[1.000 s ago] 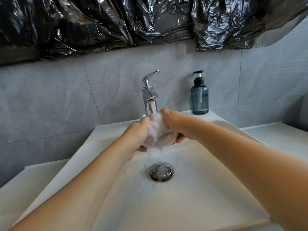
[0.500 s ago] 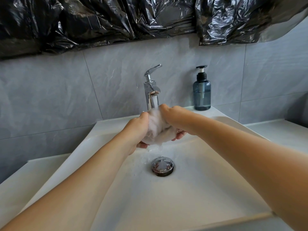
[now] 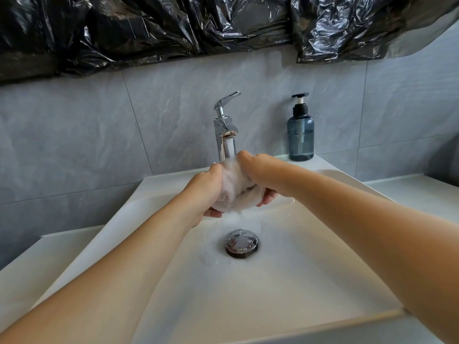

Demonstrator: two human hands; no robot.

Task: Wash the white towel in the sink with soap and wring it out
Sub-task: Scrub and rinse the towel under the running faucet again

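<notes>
Here, above the drain [image 3: 241, 243] in the sink [image 3: 285, 281], left hand [image 3: 206, 188] and right hand [image 3: 258, 173] grip the bunched white towel [image 3: 236, 192]; fingers curl around it. Best knead steadily under the faucet [image 3: 224, 130] stream at twelve o'clock.

White towel [image 3: 234, 192], wet and greyish in its folds, bunched over a white sink [image 3: 310, 281] with a shiny chrome drain plug [image 3: 241, 243] that reflects dark. Faucet [image 3: 224, 130] polished chrome with a copper-tinted glint at the spout; soap bottle [image 3: 300, 137] translucent smoky blue with a black pump and a white neck under the pump head. Wall tiles [image 3: 74, 135] grey with pale marble-like veining and thin light grout lines, glossy crinkled black plastic sheeting [image 3: 149, 28] across the top with white glare streaks, surface [image 3: 417, 192] beside the sink white.
</notes>
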